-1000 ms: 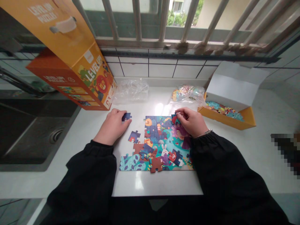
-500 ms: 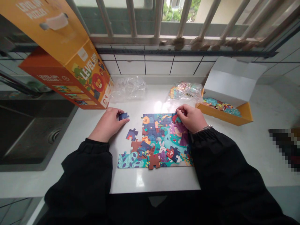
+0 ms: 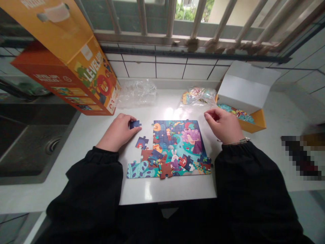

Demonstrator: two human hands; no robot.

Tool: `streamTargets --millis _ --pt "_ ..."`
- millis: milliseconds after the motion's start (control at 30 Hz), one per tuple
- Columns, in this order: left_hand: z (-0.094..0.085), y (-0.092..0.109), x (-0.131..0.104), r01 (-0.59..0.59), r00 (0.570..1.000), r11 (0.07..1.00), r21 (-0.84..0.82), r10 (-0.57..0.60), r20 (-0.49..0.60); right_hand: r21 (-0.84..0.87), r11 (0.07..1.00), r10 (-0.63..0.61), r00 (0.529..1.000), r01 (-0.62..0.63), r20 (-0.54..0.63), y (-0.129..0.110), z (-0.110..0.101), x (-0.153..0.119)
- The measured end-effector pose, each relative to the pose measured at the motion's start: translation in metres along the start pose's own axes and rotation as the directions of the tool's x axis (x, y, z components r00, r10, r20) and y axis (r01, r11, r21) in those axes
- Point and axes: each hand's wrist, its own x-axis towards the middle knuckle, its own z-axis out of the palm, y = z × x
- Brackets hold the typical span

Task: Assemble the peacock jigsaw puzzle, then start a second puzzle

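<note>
The left hand (image 3: 117, 132) pinches a dark blue piece (image 3: 134, 124) between thumb and fingertips, resting on the white surface (image 3: 101, 169) at nine o'clock of the puzzle (image 3: 175, 145). The right hand (image 3: 224, 126), at three o'clock of the puzzle, is loosely curled with an empty grip. Loose pieces (image 3: 162, 162) lie on the puzzle's lower part, one piece (image 3: 142, 142) just left; at two o'clock sits an open box (image 3: 254, 118).

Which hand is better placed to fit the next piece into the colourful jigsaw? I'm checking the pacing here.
Probably the left hand: its fingertips already pinch a small dark-blue puzzle piece just beside the colourful jigsaw. The right hand sits curled off the jigsaw's right edge, with no piece visible in it.
</note>
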Motion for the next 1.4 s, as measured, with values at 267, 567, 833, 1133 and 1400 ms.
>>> streamTargets --millis 267,567,833,1133,1400 --pt "0.0 0.001 -0.001 -0.001 1.0 1.0 0.001 0.001 -0.002 -0.057 0.995 -0.049 0.918 0.077 0.395 0.004 -0.038 -0.092" --pt "-0.001 0.003 -0.002 0.007 1.0 1.0 0.008 -0.007 0.009 0.08 0.988 -0.15 0.93 0.13 0.335 0.012 -0.02 -0.145" --pt "-0.001 0.002 -0.002 0.015 1.0 1.0 -0.011 -0.015 0.004 -0.005 0.982 -0.183 0.966 0.187 0.184 0.008 -0.005 -0.124" --pt "-0.002 0.003 -0.004 -0.006 1.0 0.999 -0.034 0.006 -0.005 0.057 0.925 -0.373 0.872 0.375 0.317 -0.12 0.038 -0.119" --pt "-0.003 0.003 -0.006 -0.015 1.0 0.999 -0.034 0.016 0.017 0.037 0.907 -0.393 0.81 0.42 0.434 -0.148 0.061 -0.111"
